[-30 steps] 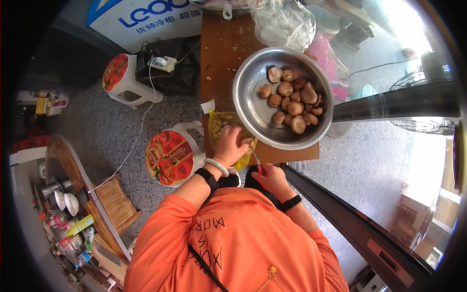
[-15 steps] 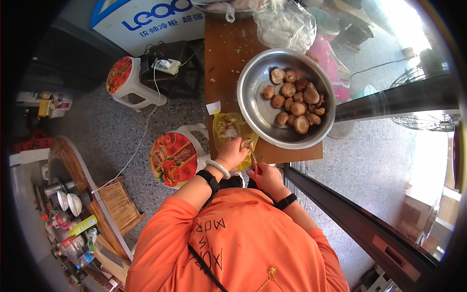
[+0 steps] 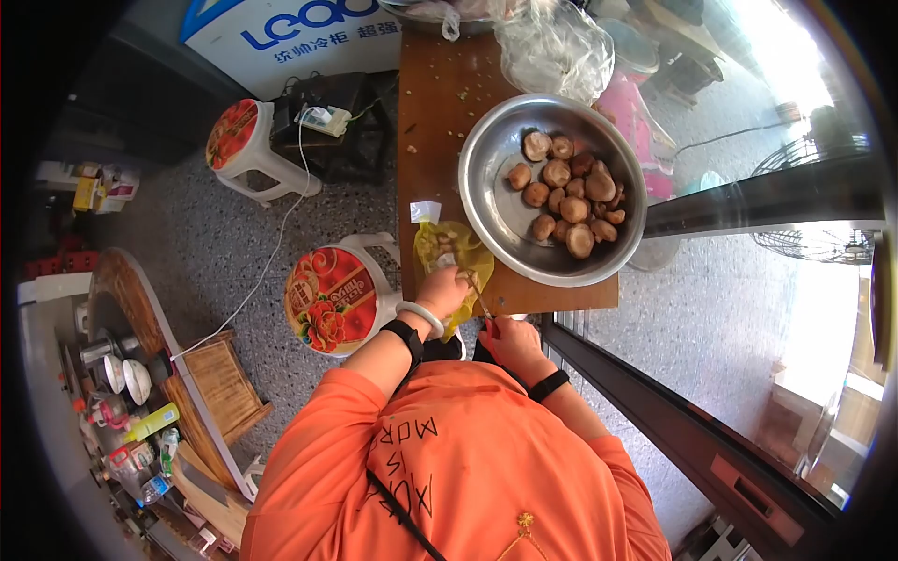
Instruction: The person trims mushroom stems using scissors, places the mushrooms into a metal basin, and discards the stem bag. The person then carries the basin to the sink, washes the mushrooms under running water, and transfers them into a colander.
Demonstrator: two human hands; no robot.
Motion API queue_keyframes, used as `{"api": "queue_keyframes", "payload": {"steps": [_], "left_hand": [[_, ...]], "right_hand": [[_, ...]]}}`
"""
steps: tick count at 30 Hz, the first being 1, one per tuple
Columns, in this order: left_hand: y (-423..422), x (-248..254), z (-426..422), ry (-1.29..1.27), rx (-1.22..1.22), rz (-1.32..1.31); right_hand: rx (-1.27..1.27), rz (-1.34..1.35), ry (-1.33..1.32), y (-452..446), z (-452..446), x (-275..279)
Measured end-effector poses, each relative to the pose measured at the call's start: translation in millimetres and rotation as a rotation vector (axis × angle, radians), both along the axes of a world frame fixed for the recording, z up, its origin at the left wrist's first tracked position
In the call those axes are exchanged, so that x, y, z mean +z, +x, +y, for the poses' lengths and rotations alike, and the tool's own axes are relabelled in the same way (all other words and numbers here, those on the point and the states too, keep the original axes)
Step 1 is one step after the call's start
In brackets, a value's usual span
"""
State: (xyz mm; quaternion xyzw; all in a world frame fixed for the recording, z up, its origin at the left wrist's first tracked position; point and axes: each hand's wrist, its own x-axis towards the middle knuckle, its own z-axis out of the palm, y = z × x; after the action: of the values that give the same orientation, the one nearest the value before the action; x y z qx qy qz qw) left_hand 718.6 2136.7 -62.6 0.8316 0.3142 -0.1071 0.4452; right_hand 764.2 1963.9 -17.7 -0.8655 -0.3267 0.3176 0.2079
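My left hand (image 3: pixel 443 293) is closed around a mushroom, mostly hidden by the fingers, at the near edge of the table. Red-handled scissors (image 3: pixel 492 331) are gripped in my right hand (image 3: pixel 516 342), their blades pointing up toward the mushroom. Under and beyond my left hand lies a yellow plastic bag (image 3: pixel 477 256) with pale bits inside. A large steel basin (image 3: pixel 496 217) sits just beyond my hands to the right. Several brown mushrooms (image 3: pixel 572 208) are gathered in its right half.
The brown table (image 3: pixel 427 122) has small crumbs on it and a clear plastic bag (image 3: pixel 554 51) at its far end. A red-topped stool (image 3: pixel 332 299) stands close on the left, another stool (image 3: pixel 234 131) farther off. A glass door frame (image 3: pixel 692 421) borders the right side.
The yellow bag has bunched up, and its white tag has shifted slightly right. My left hand has turned a little, so less of the mushroom shows. The scissors stay close to it.
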Motion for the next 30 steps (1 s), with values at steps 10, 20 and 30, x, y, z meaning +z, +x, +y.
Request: {"api": "queue_keyframes", "payload": {"steps": [10,20,30], "left_hand": [[-4,-11,-4,-0.016,-0.044,-0.094],[-5,16,17,-0.889,0.572,-0.243],[-14,9,23,-1.089,0.553,-0.280]], "right_hand": [[0.044,0.018,0.004,9,10,-7],[-0.145,0.183,-0.177,34,-25,-2],[-0.138,-0.133,-0.291,45,2,-38]]}}
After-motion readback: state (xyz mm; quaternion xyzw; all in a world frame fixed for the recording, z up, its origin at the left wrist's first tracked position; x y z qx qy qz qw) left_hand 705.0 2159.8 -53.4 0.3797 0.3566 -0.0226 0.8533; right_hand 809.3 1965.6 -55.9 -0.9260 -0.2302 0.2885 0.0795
